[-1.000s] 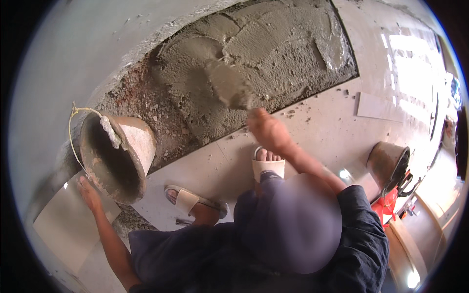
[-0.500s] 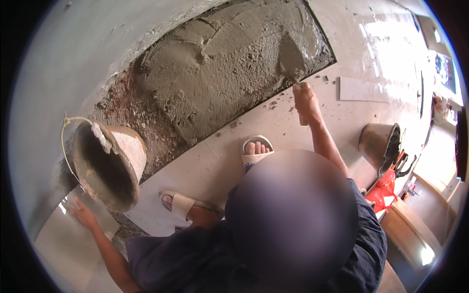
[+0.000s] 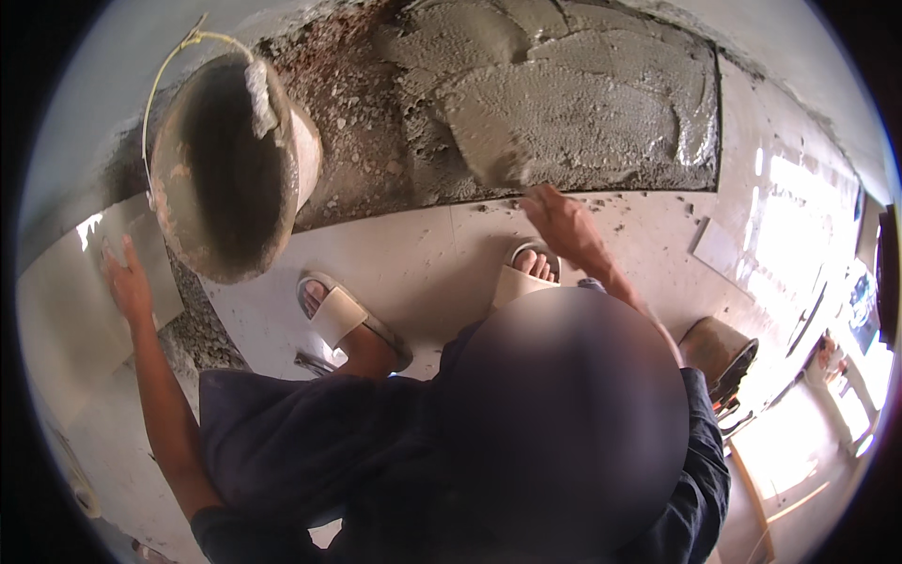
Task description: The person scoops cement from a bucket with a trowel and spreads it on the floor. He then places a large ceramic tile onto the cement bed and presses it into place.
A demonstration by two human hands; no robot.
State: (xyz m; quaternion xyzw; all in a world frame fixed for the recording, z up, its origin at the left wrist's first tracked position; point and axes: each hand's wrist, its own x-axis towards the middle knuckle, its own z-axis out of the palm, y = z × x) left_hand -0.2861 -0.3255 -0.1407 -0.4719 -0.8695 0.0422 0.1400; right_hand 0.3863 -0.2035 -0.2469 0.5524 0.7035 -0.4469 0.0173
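Observation:
My right hand (image 3: 567,226) is closed round the handle of a trowel; its blade (image 3: 505,167), smeared and hard to pick out, lies at the near edge of the wet grey mortar (image 3: 611,108). Fingers spread, my left hand (image 3: 130,282) rests on a pale tile (image 3: 66,291) at the left, holding nothing. Between my left hand and the mortar is a tilted, mortar-crusted bucket (image 3: 307,164), its mouth toward me and its yellowish cord handle raised. Bare rubble (image 3: 362,155) shows between the bucket and the mortar.
Laid pale floor tiles (image 3: 413,249) run under my sandalled feet. A small tile piece (image 3: 723,246) lies at the right, and a second dirty bucket (image 3: 711,346) stands nearer. Mortar crumbs dot the tile edge. Walls close in at the far side and left.
The view has turned, swinging the mortar and bucket across it. My right hand and trowel have moved left along the mortar's near edge. The left hand still lies on the tile.

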